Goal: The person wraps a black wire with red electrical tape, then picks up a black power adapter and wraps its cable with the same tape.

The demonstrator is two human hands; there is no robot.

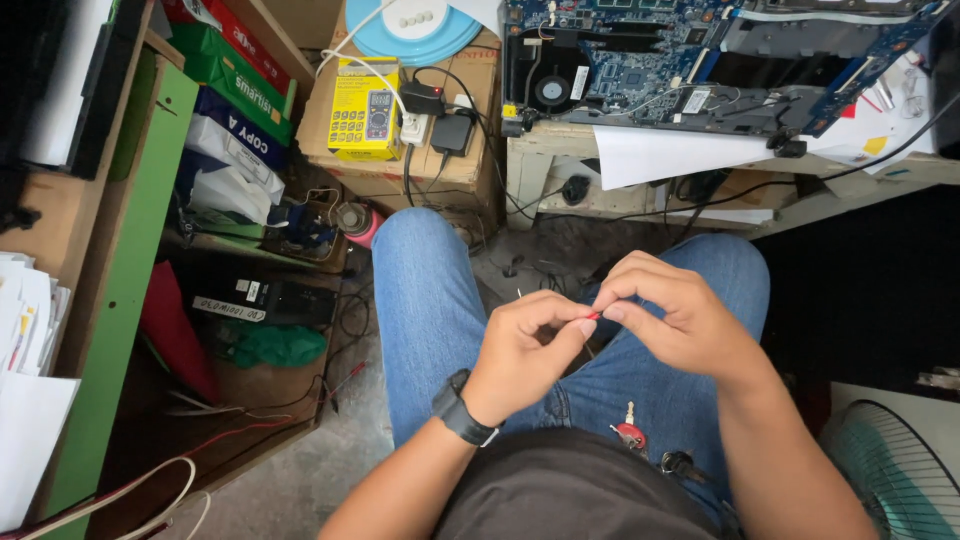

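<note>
The person sat with both hands raised over the lap, above blue jeans (430, 300). The left hand (520, 355) and the right hand (670, 315) met fingertip to fingertip, and between them lay a small red wire (593, 316). Each hand's grip was narrow, thumb and forefinger pinched on the wire; only a short red piece showed between the fingertips, the rest hidden. A thin pale strand (519, 294) stuck up just above the left hand's knuckles; whether it belonged to the wire could not be told. A black watch (463, 408) sat on the left wrist.

On the lap, near the dark shirt, lay a red clip (630, 433) and, just beside it, a black clip (678, 463).

Ahead, a pale desk (560, 150) carried an opened laptop with its blue board (700, 50) and a round fan (551, 92) exposed. Left of it, a cardboard box (340, 120) bore a yellow meter box (365, 108), a power strip (414, 128) with black adapters, and a blue plate (420, 35). A green shelf (130, 250) stood at the far left, with paper reams (240, 110) beside it. A floor fan's grille (890, 470) showed at the lower right.
</note>
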